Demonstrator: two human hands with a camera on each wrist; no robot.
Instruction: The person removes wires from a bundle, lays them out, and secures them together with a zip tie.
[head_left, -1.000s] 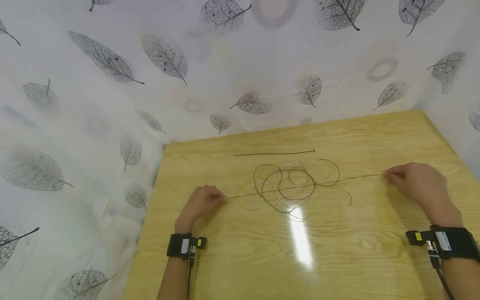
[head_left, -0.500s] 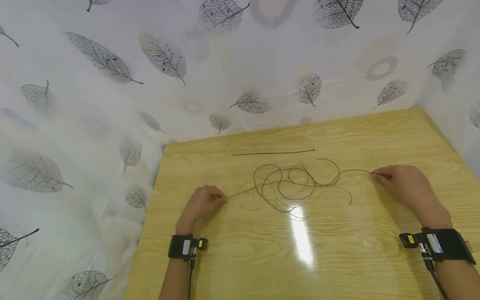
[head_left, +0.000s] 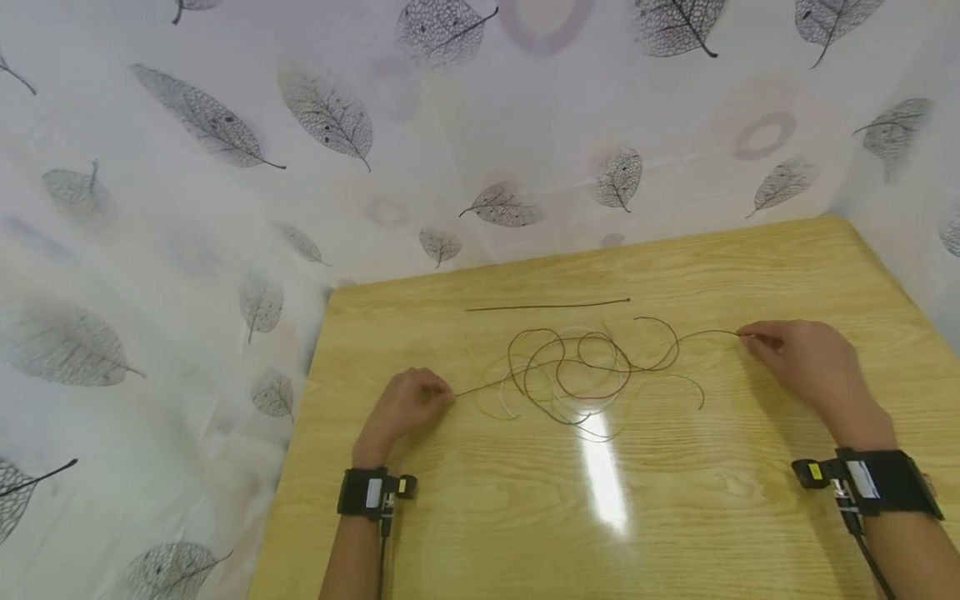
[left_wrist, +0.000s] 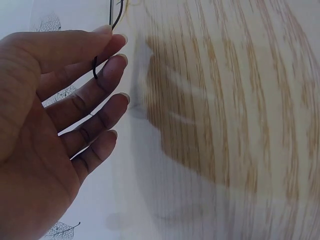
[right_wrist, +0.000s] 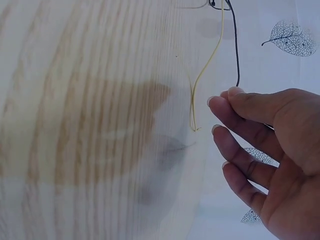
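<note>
A thin, dark cord (right_wrist: 236, 45) runs slack from nine to three o'clock across a loose tangle (head_left: 564, 361), arching near three.

- Held cord (right_wrist: 237, 57): black in both wrist views, brownish from the head
- Looped cords (head_left: 564, 350): brown, yellow and white
- Straight cord (head_left: 547, 306): dark all along
- Worktop (head_left: 517, 517): honey-yellow with wavy wood grain
- Backdrop sheet (head_left: 480, 125): pale grey-white, printed with black net-veined leaves (head_left: 327, 112) and faint mauve rings (head_left: 765, 136)
- Wristbands (head_left: 894, 483): black, each with a white label (head_left: 373, 493)
- Wrist cameras (head_left: 807, 473): black with a yellow sticker (head_left: 816, 472)
</note>
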